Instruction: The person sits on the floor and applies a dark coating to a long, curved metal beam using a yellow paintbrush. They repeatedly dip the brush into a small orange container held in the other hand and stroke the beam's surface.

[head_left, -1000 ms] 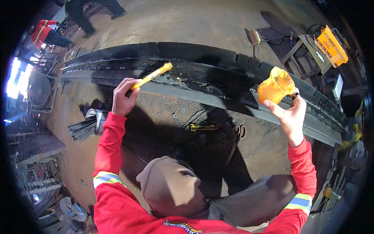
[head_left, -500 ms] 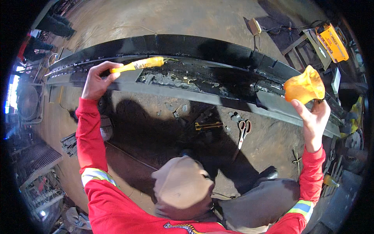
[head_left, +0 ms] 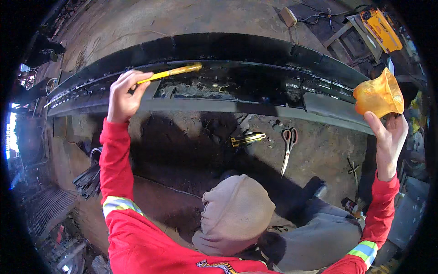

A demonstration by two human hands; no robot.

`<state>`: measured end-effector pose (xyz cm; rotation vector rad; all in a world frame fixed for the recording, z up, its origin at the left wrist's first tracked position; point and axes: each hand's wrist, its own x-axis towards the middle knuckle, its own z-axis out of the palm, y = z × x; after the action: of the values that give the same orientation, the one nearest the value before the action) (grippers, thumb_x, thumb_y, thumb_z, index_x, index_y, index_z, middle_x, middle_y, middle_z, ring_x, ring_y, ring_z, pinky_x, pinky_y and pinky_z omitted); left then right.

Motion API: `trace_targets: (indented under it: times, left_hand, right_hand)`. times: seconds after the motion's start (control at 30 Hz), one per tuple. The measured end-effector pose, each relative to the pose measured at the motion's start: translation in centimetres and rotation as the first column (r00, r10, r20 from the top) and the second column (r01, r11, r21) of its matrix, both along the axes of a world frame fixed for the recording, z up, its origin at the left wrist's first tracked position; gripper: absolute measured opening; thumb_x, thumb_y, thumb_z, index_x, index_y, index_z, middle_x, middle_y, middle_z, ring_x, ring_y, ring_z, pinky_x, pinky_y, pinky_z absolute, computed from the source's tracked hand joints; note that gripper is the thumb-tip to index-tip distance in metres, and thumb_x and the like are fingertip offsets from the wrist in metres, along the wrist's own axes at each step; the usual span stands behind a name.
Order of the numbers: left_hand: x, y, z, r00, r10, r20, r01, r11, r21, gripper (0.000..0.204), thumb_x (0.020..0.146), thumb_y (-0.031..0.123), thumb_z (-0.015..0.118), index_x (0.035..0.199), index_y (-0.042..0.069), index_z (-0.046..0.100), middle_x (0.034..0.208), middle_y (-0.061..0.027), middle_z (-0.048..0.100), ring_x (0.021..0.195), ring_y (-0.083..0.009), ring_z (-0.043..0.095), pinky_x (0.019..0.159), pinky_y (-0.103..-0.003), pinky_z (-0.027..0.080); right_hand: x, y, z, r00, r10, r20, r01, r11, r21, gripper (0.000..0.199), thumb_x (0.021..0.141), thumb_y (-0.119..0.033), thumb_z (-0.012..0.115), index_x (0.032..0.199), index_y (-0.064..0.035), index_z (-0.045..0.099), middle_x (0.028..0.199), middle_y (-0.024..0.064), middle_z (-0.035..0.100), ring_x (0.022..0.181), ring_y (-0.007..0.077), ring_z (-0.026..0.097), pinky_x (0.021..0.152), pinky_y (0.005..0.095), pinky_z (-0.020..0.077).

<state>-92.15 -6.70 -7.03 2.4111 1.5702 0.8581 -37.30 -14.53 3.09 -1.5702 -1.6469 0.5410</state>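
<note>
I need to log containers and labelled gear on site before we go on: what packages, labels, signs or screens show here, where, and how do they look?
Orange cup-like container: held up in the right hand, far right; crumpled, translucent orange.
Yellow-orange case: top right on the ground, flat, rectangular, with dark markings.
Small beige box: top centre, beyond the black beam, cable attached.
No signs or screens visible.

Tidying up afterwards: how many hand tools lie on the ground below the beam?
2: a yellow-and-black knife just under the beam, and scissors to its right. Others may be hidden in shadow.
</note>
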Motion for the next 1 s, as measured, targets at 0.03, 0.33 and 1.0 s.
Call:
trace_targets:
  times: [0.03,0.33,1.0]
  left_hand:
    - [0.0,0.5,-0.2,0.998,0.048,-0.05,-0.05,0.998,-0.034,0.019,0.083,0.001,0.073,0.101,0.007,0.075,0.09,-0.0074,0.071,0.083,-0.0201,0.066,0.076,-0.03,0.051]
    - [1.5,-0.4,-0.8,0.97,-0.07,0.232,0.063,0.997,0.035,0.023,0.086,0.001,0.072,0.109,0.005,0.072,0.085,0.0008,0.065,0.067,-0.005,0.048,0.058,-0.023,0.037]
    - [-4.3,-1.1,1.9,0.976,0.081,0.205,-0.044,0.983,-0.176,0.023,0.087,-0.006,0.067,0.109,0.0,0.072,0.103,-0.0058,0.073,0.099,-0.0106,0.065,0.094,-0.026,0.049]
  right_hand:
    - [-0.2,0.2,0.2,0.999,0.04,0.02,-0.041,0.999,0.032,0.046,0.084,-0.006,0.077,0.124,0.006,0.058,0.119,0.0113,0.067,0.111,0.0183,0.063,0.102,0.0312,0.0434]
    - [-3.6,-0.9,-0.8,0.979,0.191,-0.072,-0.189,0.981,0.033,0.057,0.073,-0.01,0.087,0.122,0.0048,0.061,0.118,0.0099,0.068,0.112,0.0186,0.061,0.105,0.0344,0.0399]
    - [0.0,-3.9,-7.2,0.994,0.085,-0.074,-0.089,0.994,-0.055,0.061,0.069,-0.017,0.091,0.119,0.0009,0.062,0.116,0.007,0.066,0.11,0.0191,0.06,0.105,0.0335,0.0389]
